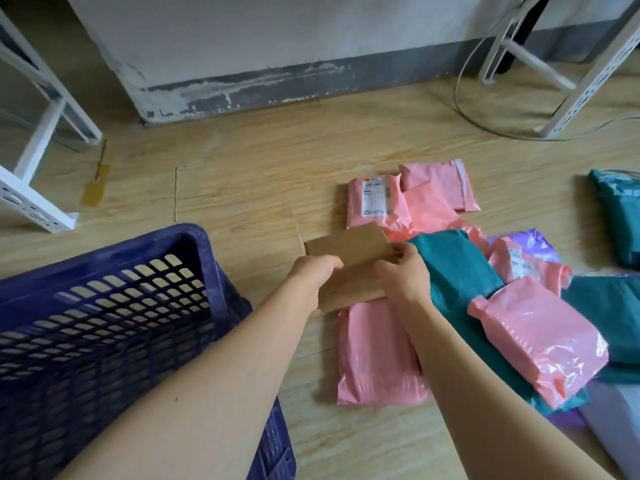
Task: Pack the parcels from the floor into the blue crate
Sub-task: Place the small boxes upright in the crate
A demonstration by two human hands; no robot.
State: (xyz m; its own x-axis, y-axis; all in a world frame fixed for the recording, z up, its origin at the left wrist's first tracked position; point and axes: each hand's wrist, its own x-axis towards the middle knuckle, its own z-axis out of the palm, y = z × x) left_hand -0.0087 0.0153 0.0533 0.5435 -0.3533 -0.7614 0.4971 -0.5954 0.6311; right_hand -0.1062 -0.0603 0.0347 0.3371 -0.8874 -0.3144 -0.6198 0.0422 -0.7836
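Note:
A flat brown cardboard parcel [349, 252] is held between both hands just above the floor. My left hand [313, 273] grips its left edge and my right hand [401, 275] grips its right edge. The blue crate [104, 258] stands at the lower left, tilted toward me, with no parcel visible inside it. Under and beside the cardboard lie a pink parcel [377, 355], a teal parcel [453, 268], and another pink parcel [540, 334] on top of the teal one.
More pink parcels [381, 202] lie farther back, a purple one [530, 242] and teal ones [620, 216] to the right. White metal rack legs [45, 140] stand at left and at far right [588, 81]. A cable [485, 123] loops on the wooden floor.

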